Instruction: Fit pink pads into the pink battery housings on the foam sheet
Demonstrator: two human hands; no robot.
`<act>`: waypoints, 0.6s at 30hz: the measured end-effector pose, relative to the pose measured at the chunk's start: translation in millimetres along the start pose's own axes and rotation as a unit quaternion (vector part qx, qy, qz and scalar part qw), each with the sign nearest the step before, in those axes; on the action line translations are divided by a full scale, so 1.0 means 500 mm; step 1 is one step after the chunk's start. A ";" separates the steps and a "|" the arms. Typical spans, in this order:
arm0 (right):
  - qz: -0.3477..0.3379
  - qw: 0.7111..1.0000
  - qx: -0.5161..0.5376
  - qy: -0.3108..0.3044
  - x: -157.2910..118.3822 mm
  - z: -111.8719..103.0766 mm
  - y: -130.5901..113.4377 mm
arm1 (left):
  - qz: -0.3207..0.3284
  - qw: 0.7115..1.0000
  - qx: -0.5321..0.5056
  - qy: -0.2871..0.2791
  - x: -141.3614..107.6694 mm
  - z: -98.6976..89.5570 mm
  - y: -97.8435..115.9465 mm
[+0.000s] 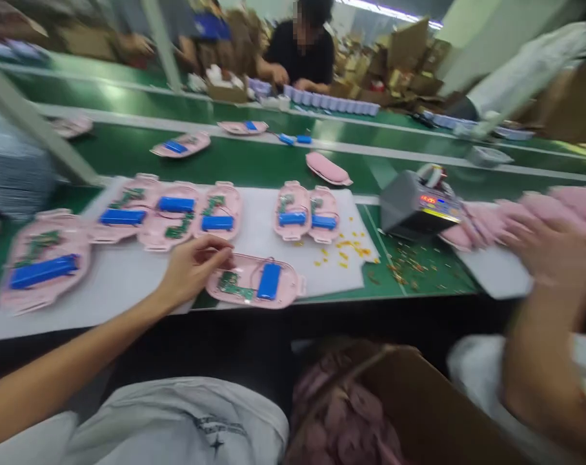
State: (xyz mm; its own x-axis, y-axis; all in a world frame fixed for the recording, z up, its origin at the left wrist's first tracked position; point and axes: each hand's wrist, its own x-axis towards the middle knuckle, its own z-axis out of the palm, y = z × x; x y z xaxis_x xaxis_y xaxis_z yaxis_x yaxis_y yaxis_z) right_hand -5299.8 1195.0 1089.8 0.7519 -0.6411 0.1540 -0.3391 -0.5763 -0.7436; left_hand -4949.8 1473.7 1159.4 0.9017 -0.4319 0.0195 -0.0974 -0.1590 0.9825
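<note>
The left hand [193, 271] lay over the white foam sheet [128, 303], its fingers half curled, with the tips at the left end of an opened pink shell [287, 289]. Whether they gripped it could not be told. That shell sat at the sheet's near edge, partly over the green conveyor belt [254, 165]. The right hand [549, 255] was blurred above a row of pink covers [515, 216] near the right edge of the view. Its fingers looked spread, but any grip was impossible to make out.

Seven opened pink shells lay on the sheet, each with one blue battery [268, 281] and a green circuit board [230, 286], so seven batteries were in view there. Three more pink shells [179, 145] lay farther up the belt, and one closed pink case [328, 169] lay beyond the sheet. A grey machine [414, 206] with a red readout stood beside the covers, and yellow scraps [346, 248] littered the sheet's right corner.

A co-worker [297, 58] worked across the belt among cardboard. A cardboard box [409, 413] at the bottom edge, cut off by the frame, held pink items [341, 420] that were hard to make out.
</note>
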 end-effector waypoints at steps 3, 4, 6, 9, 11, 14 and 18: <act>0.049 0.996 -0.054 0.061 -0.107 -0.106 -0.098 | 0.041 0.997 0.049 -0.042 0.017 -0.016 0.006; 0.050 0.994 -0.065 0.078 -0.117 -0.118 -0.133 | 0.059 0.995 0.059 -0.059 0.021 -0.023 0.007; 0.033 0.993 -0.075 0.087 -0.089 -0.104 -0.194 | 0.094 0.990 0.061 -0.081 0.022 -0.039 0.007; -0.043 0.998 -0.029 -0.017 0.041 -0.019 -0.278 | 0.148 0.984 0.057 -0.084 0.022 -0.063 0.002; -0.108 0.985 0.001 -0.131 0.141 0.051 -0.334 | 0.201 0.975 0.062 -0.064 0.023 -0.075 -0.006; -0.161 0.968 -0.017 -0.193 0.250 0.137 -0.398 | 0.260 0.962 0.069 -0.045 0.022 -0.086 -0.019; -0.203 0.964 -0.059 -0.163 0.316 0.188 -0.419 | 0.333 0.936 0.111 0.010 0.015 -0.089 -0.024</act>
State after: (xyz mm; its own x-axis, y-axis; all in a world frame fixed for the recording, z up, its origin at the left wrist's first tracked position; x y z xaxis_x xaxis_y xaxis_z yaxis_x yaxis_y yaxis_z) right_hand -5056.6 1262.2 1208.8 0.9674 -0.1680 0.1897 -0.0267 -0.8122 -0.5828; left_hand -4923.1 1511.8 1156.1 0.6174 -0.4854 0.6190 -0.7237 -0.0420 0.6888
